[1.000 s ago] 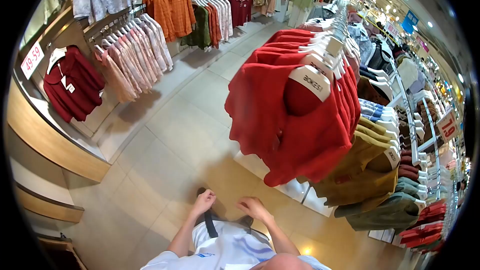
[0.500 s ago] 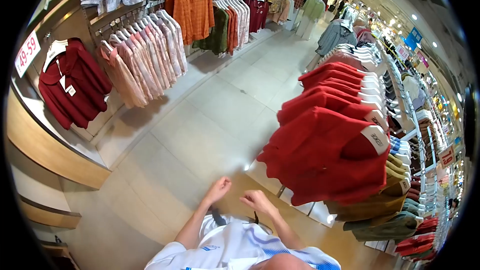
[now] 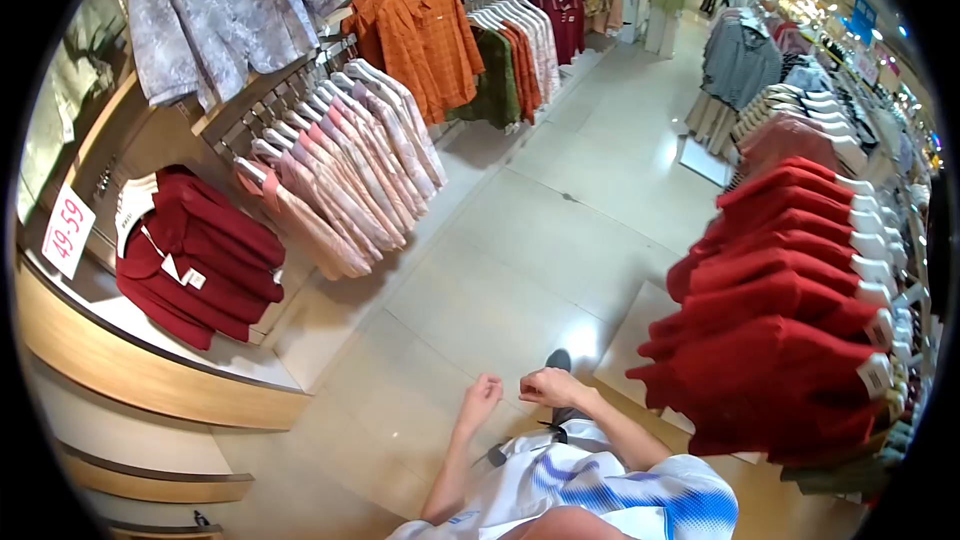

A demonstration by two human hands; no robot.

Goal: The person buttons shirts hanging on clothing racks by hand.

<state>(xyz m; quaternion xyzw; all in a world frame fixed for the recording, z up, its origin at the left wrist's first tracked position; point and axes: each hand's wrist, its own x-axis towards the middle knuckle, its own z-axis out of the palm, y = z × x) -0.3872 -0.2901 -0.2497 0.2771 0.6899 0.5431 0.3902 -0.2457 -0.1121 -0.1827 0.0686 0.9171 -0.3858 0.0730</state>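
My left hand [image 3: 483, 400] is raised in front of my waist, its fingers loosely curled in, with nothing visible in it. A short gap to its right, my right hand [image 3: 550, 387] is held at the same height, fingers folded into a loose fist, also with nothing showing in it. Neither hand touches any garment. Nearest on the right hang several red tops [image 3: 760, 380] on white hangers. To the left, pink patterned shirts [image 3: 345, 175] hang in a row, and a dark red top [image 3: 200, 260] hangs beside them.
A tiled aisle [image 3: 540, 210] runs ahead between the racks. A curved wooden shelf edge [image 3: 150, 365] juts out at the left, below a price sign [image 3: 68, 230]. Orange shirts [image 3: 425, 45] hang further along the wall. A grey-blue shirt [image 3: 740, 65] stands on display at the far right.
My view has swung to the right and moved forward along the aisle. The red tops now lie further right in view. Both hands stay raised and apart, and one shoe now shows.
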